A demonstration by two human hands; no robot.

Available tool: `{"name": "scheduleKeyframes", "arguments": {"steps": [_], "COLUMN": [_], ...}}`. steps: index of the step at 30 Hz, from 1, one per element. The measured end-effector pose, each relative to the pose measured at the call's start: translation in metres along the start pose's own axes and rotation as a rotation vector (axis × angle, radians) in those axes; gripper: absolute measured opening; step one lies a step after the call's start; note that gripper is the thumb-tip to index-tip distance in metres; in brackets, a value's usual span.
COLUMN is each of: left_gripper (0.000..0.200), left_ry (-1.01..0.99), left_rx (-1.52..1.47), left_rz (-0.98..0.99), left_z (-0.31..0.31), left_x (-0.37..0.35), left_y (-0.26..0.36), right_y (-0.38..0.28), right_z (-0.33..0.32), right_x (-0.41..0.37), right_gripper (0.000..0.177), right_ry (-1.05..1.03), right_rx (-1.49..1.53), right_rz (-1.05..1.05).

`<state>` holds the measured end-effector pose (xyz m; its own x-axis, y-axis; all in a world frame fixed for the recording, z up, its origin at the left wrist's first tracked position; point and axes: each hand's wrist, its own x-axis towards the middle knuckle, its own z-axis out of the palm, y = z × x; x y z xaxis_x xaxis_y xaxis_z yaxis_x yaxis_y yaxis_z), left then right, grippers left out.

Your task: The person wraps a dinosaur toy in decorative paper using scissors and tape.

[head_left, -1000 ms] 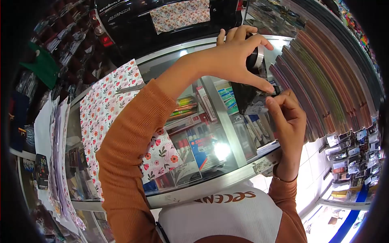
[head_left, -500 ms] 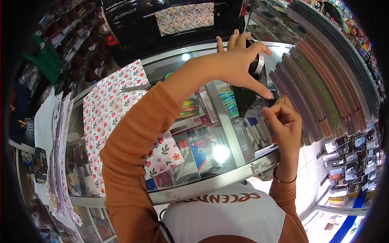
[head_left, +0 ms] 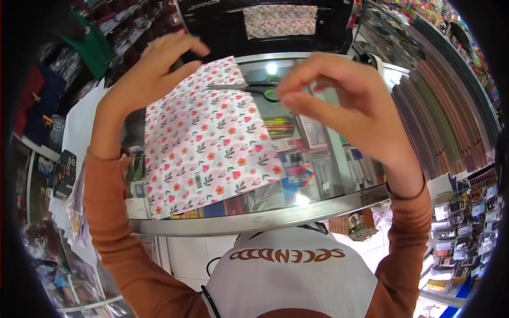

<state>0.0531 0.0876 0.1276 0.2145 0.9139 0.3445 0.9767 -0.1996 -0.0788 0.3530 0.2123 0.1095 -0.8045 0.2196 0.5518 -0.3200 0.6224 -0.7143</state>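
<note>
A sheet of white wrapping paper with red and orange flowers (head_left: 212, 143) lies on the glass counter (head_left: 254, 216). My left hand (head_left: 154, 69) is over the paper's far left edge, thumb apart from the stretched fingers, with nothing seen in it. My right hand (head_left: 350, 100) is above the counter, right of the paper. Its thumb and forefinger come together in a pinch, slightly blurred; anything between them is too small to make out. Scissors with green and black handles (head_left: 270, 94) lie beside the right fingertips, blades across the paper's upper part.
Pens and boxed stationery (head_left: 297, 175) show under the glass. A long row of upright folders or sheets (head_left: 440, 122) lines the right side. White paper sheets (head_left: 85, 122) stand at the left. A black car (head_left: 212, 26) is beyond the counter.
Both hands have left the black tape dispenser at the right. My left hand has swung to the paper's far left; my right hand has moved left toward the scissors. The view has shifted left.
</note>
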Motion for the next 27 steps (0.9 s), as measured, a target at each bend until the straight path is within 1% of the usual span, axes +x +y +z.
{"name": "scheduleKeyframes", "arguments": {"steps": [1, 2, 3, 6, 8, 10, 11, 12, 13, 16, 17, 20, 21, 22, 24, 25, 27], "left_gripper": [0.028, 0.028, 0.028, 0.041, 0.039, 0.047, 0.056, 0.056, 0.054, 0.053, 0.051, 0.050, 0.049, 0.047, 0.044, 0.043, 0.046], "left_ry": [-0.072, -0.092, -0.109, -0.123, -0.085, -0.096, -0.128, -0.111, -0.062, -0.111, -0.090, -0.118, -0.094, -0.107, -0.140, -0.076, 0.064], "left_rx": [-0.140, -0.217, -0.294, -0.383, -0.311, -0.253, -0.233, -0.242, -0.223, -0.196, -0.173, -0.156, -0.157, -0.232, -0.383, -0.474, -0.535], "left_rz": [-0.110, -0.192, -0.276, -0.502, -0.483, -0.418, -0.362, -0.358, -0.333, -0.352, -0.319, -0.252, -0.222, -0.257, -0.321, -0.393, -0.473], "left_z": [0.000, 0.007, 0.017, 0.038, 0.050, 0.058, 0.063, 0.074, 0.079, 0.071, 0.071, 0.062, 0.062, 0.058, 0.054, 0.060, 0.066], "left_x": [-0.022, -0.043, -0.061, -0.093, -0.104, -0.110, -0.112, -0.118, -0.121, -0.127, -0.131, -0.139, -0.142, -0.143, -0.142, -0.143, -0.138], "left_y": [-0.010, -0.019, -0.025, -0.028, -0.022, -0.019, -0.018, -0.014, -0.009, 0.001, 0.001, 0.004, 0.002, -0.003, -0.012, -0.019, -0.025], "right_y": [0.008, 0.021, 0.028, 0.064, 0.092, 0.116, 0.128, 0.140, 0.148, 0.172, 0.181, 0.183, 0.184, 0.183, 0.176, 0.173, 0.168], "right_z": [0.010, 0.026, 0.039, 0.079, 0.103, 0.123, 0.132, 0.139, 0.145, 0.156, 0.158, 0.161, 0.163, 0.163, 0.166, 0.166, 0.165], "right_x": [0.020, 0.037, 0.056, 0.107, 0.131, 0.151, 0.158, 0.165, 0.169, 0.181, 0.184, 0.181, 0.179, 0.177, 0.174, 0.174, 0.173], "right_gripper": [0.013, 0.014, 0.013, 0.014, 0.014, 0.014, 0.014, 0.014, 0.015, 0.015, 0.016, 0.017, 0.016, 0.015, 0.014, 0.014, 0.014], "right_ry": [-0.025, -0.026, -0.059, -0.182, -0.249, -0.321, -0.321, -0.320, -0.300, -0.298, -0.335, -0.373, -0.360, -0.389, -0.426, -0.456, -0.512], "right_rx": [0.055, 0.198, 0.249, 0.244, 0.251, 0.265, 0.267, 0.270, 0.265, 0.310, 0.362, 0.434, 0.428, 0.494, 0.443, 0.421, 0.379], "right_rz": [-0.011, 0.003, 0.013, 0.023, 0.061, 0.112, 0.121, 0.129, 0.180, 0.322, 0.350, 0.418, 0.369, 0.370, 0.446, 0.409, 0.344]}}
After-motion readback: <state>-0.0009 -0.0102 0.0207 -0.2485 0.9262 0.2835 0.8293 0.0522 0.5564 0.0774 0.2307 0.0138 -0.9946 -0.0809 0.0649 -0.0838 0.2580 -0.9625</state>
